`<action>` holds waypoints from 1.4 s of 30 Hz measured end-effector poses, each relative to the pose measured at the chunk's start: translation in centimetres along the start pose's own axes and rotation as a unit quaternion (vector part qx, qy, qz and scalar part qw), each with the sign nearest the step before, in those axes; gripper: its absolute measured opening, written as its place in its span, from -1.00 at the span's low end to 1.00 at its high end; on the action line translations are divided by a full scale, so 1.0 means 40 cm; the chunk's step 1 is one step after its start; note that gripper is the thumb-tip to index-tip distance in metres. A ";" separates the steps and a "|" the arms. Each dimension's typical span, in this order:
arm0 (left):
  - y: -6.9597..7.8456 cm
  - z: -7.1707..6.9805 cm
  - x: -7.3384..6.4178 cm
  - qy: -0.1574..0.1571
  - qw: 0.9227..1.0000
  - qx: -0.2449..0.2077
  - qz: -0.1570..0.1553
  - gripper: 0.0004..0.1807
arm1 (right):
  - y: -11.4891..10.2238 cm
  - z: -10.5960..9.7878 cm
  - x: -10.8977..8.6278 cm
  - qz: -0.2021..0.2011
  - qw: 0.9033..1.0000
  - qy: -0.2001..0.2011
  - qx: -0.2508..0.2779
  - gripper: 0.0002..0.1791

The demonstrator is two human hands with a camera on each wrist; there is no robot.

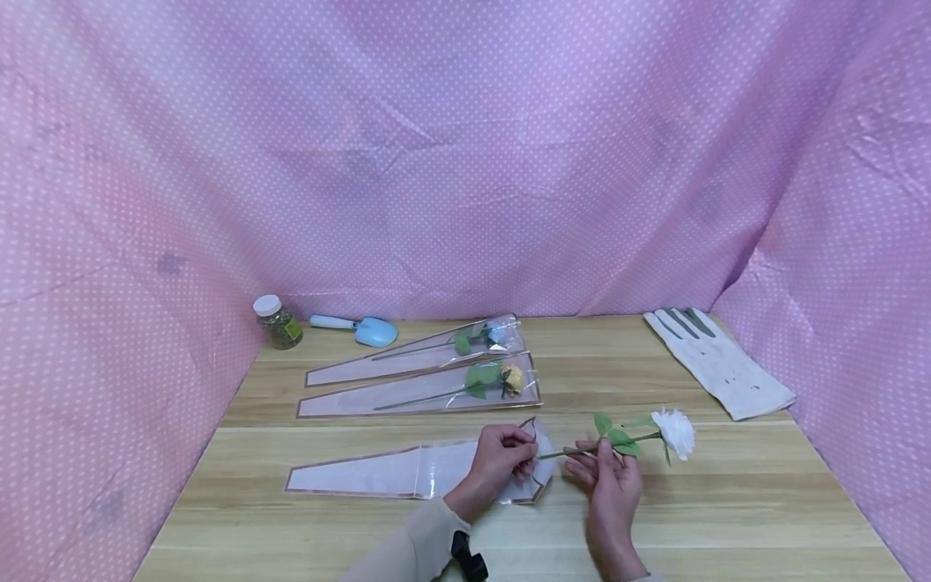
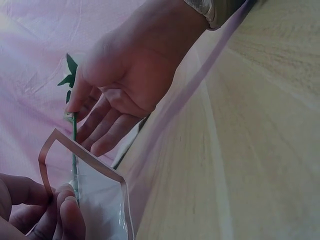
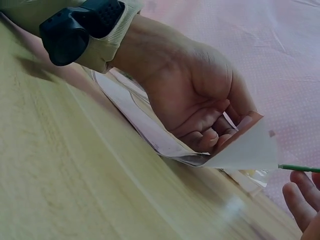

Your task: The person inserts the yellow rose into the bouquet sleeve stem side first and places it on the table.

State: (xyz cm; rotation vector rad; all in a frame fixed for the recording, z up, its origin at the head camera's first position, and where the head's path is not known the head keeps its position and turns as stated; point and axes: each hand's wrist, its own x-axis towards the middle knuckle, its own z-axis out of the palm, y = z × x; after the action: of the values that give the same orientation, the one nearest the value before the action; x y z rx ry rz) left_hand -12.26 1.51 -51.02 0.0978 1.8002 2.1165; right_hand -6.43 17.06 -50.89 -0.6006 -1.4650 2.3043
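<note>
My left hand (image 1: pixel 502 462) pinches the upper edge of a clear flower sleeve (image 1: pixel 364 477) with a brown border, lifting its wide mouth off the table. My right hand (image 1: pixel 608 483) holds the green stem (image 1: pixel 575 453) of a white artificial flower (image 1: pixel 675 434), thumb on top and fingers beneath. The bloom points right, with green leaves (image 1: pixel 618 436) just above the right fingers. At the sleeve's mouth, the stem's lower end lies beside the left fingertips. In the left wrist view the stem (image 2: pixel 75 135) runs down behind the brown-edged opening (image 2: pixel 85 154).
Behind lie two filled sleeves, one with a yellow flower (image 1: pixel 512 378), one with a blue flower (image 1: pixel 498 333). A lidded jar (image 1: pixel 280 323) and a light-blue scoop (image 1: pixel 374 331) stand at the back left. A white glove (image 1: pixel 720 364) lies at the right. Pink dotted cloth (image 1: pixel 465 162) encloses the table.
</note>
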 end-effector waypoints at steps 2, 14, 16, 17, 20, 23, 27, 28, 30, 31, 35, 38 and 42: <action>0.001 0.001 -0.001 -0.001 1.000 -0.001 0.000 -0.83 | 0.000 0.000 0.001 -0.002 1.000 0.005 0.000 -0.49; 0.007 0.004 -0.004 0.013 1.000 0.010 0.009 -0.82 | 0.017 0.007 -0.003 0.014 1.000 -0.006 0.016 -0.56; 0.009 0.005 -0.005 0.015 1.000 0.007 0.008 -0.83 | 0.019 0.010 -0.005 0.020 1.000 -0.008 0.013 -0.55; 0.010 0.006 -0.005 0.015 1.000 0.007 0.008 -0.83 | 0.020 0.010 -0.006 0.023 1.000 -0.009 0.011 -0.55; 0.012 0.008 -0.005 0.015 1.000 0.003 0.007 -0.84 | 0.021 0.012 -0.007 0.032 0.999 -0.010 0.001 -0.56; 0.012 0.008 -0.005 0.013 1.000 0.005 0.009 -0.84 | 0.023 0.012 -0.007 0.041 0.999 -0.014 -0.005 -0.58; 0.012 0.008 -0.006 0.012 1.000 0.009 0.008 -0.83 | 0.023 0.010 -0.004 0.044 0.999 -0.017 -0.006 -0.65; 0.012 0.007 -0.006 0.012 1.000 0.009 0.007 -0.83 | 0.022 0.010 -0.004 0.042 0.999 -0.017 -0.005 -0.66; 0.012 0.007 -0.007 0.013 1.000 0.007 0.007 -0.83 | 0.020 0.010 -0.004 0.031 0.999 -0.015 -0.002 -0.69; 0.012 0.006 -0.007 0.013 1.000 0.005 0.008 -0.83 | 0.020 0.010 -0.004 0.024 1.000 -0.015 -0.002 -0.70; 0.012 0.006 -0.007 0.012 1.000 0.001 0.012 -0.82 | 0.015 0.010 -0.009 -0.002 1.000 -0.018 -0.008 -0.75; 0.014 0.005 -0.007 0.012 1.000 0.002 0.013 -0.80 | 0.012 0.009 -0.010 -0.014 1.000 -0.019 -0.017 -0.77; 0.016 0.004 -0.007 0.012 1.000 0.003 0.014 -0.79 | 0.013 0.007 -0.008 -0.026 1.000 -0.009 -0.011 -0.70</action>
State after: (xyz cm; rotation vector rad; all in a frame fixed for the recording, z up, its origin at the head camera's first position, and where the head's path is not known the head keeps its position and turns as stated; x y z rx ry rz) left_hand -12.08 1.47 -50.32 0.1001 1.8291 2.1402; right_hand -6.33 16.49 -51.21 -0.5444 -1.4976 2.2628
